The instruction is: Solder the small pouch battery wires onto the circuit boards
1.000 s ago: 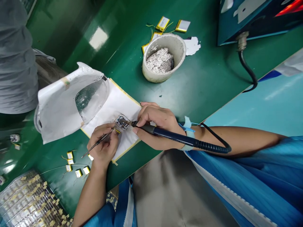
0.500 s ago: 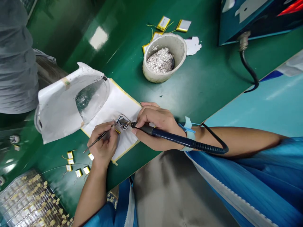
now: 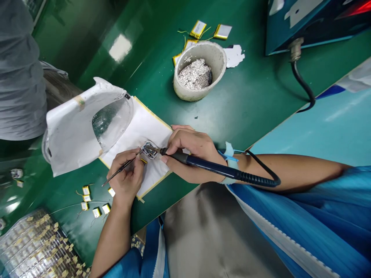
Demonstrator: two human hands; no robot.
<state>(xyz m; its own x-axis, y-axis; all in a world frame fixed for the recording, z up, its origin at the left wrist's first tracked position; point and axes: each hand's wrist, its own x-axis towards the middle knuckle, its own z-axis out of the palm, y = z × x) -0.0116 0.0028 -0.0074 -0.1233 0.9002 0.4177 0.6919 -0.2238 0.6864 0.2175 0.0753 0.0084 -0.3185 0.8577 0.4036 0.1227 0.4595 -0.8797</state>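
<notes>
My right hand (image 3: 193,152) grips a dark blue soldering iron (image 3: 208,166) like a pen, its tip touching a small silvery battery cell (image 3: 150,150) on a white pad (image 3: 145,127) edged in yellow tape. My left hand (image 3: 127,177) pinches thin metal tweezers (image 3: 120,170) whose points reach the same cell from the left. The iron's coiled black cord (image 3: 261,179) runs back along my right forearm. A pale blue strap (image 3: 230,162) circles my right wrist.
A white pot of silvery scraps (image 3: 199,71) stands behind, with flat yellow-edged cells (image 3: 198,29) beyond it. A paper-wrapped clear shield (image 3: 87,119) lies left of the pad. Small cells (image 3: 92,200) and a tray of several parts (image 3: 34,247) sit lower left. A teal machine (image 3: 313,19) stands upper right. Another person's grey sleeve (image 3: 17,77) is at far left.
The tweezers in my left hand have tilted slightly upward. Both hands stay at the cell; nothing else has moved.
</notes>
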